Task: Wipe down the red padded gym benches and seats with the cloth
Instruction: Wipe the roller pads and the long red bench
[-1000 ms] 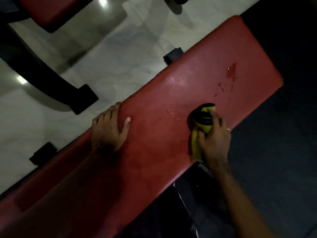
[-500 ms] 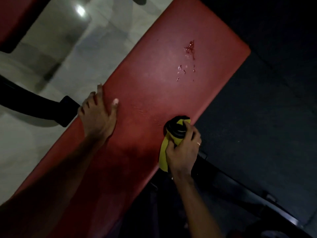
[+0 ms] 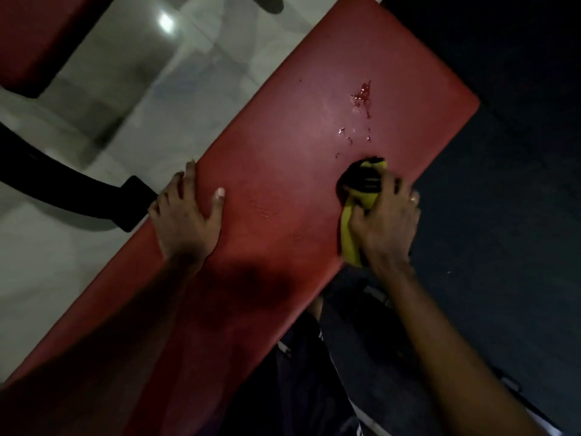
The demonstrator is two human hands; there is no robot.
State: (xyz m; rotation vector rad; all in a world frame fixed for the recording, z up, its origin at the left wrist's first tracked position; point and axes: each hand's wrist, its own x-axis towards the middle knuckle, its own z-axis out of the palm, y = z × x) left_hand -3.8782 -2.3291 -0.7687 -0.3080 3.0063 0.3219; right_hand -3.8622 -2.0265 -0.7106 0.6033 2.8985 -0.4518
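Nearest, bottom of frame: both forearms enter from below, mostly in shadow. Dark clothing between them, detail unreadable.

Bench (image 3: 283, 171) runs diagonally from bottom-left to top-right; near end cut off by the frame edge and dark under arm shadow.

Left hand (image 3: 185, 215) lies flat on the bench's left edge, fingers straight and spread over the rim, thumb on the pad. Holding nothing.

Right hand (image 3: 382, 220) near the right edge, fingers curled round the cloth (image 3: 361, 196), pressing it on the pad. Cloth is yellow with a dark part at the front; much of it is hidden under the hand, so its shape is unclear.

Just beyond the cloth: wet drops (image 3: 361, 99) on the pad, apart from it.

Left: pale floor (image 3: 125, 127), black frame leg (image 3: 78, 196) part hidden by the bench. Top-left: second pad (image 3: 28, 42), cropped. Right side too dark to read.
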